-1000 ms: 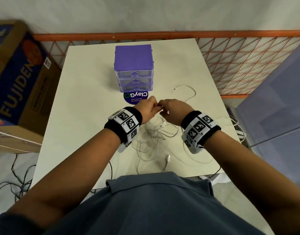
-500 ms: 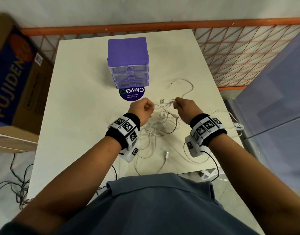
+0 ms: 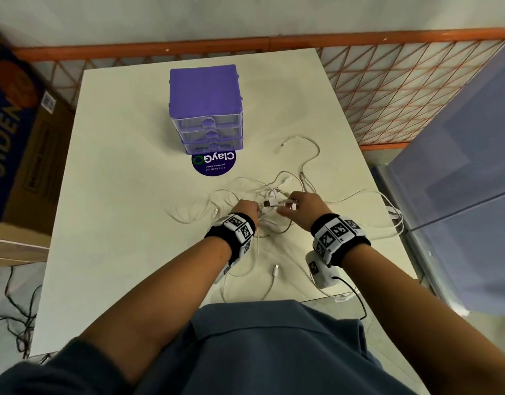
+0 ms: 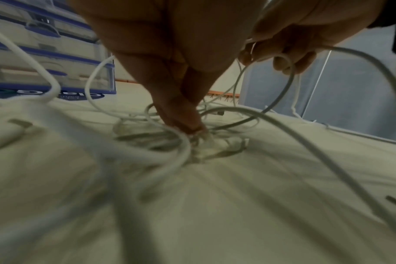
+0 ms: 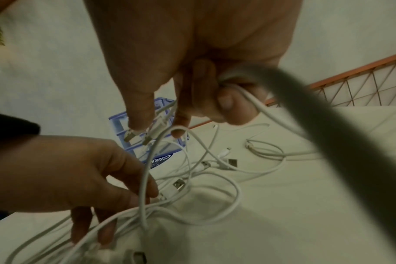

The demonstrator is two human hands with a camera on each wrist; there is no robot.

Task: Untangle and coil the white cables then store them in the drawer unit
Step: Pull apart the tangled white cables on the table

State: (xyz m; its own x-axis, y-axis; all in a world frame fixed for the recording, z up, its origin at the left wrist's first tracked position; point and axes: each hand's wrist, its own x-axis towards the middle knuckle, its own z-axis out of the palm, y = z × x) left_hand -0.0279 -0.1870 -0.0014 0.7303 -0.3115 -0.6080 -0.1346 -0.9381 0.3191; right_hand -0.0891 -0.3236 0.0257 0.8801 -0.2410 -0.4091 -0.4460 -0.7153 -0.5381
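While the white cables sprawl in a loose tangle across the near half of the table, both hands work at the knot in the middle of it. Beyond the fingertips the tabletop runs bare up to the purple drawer unit, which stands closed, well apart from the fingers, with open surface on either side of it. To the right of the right hand's fingers, cable loops trail toward the table's right edge and hang over it; on the near side of the fingers, a plug end lies close to the front edge. An orange lattice railing borders the table's far and right sides. The left hand is angled steeply downward, its fingers drawn together and pinching into the thick of the tangle on the surface. The right hand hovers just beside it, slightly raised, thumb and forefinger pinching a pair of connector plugs while the curled lower fingers grip another strand of cable. Both wrists wear black bands with square black-and-white markers. Just ahead of the fingers, touching the foot of the drawers, a round purple sticker reads "ClayGo", upside down from this side; the smaller line under it is too fine to read. A cardboard box far to the left shows part of a word, "UJIDEN".
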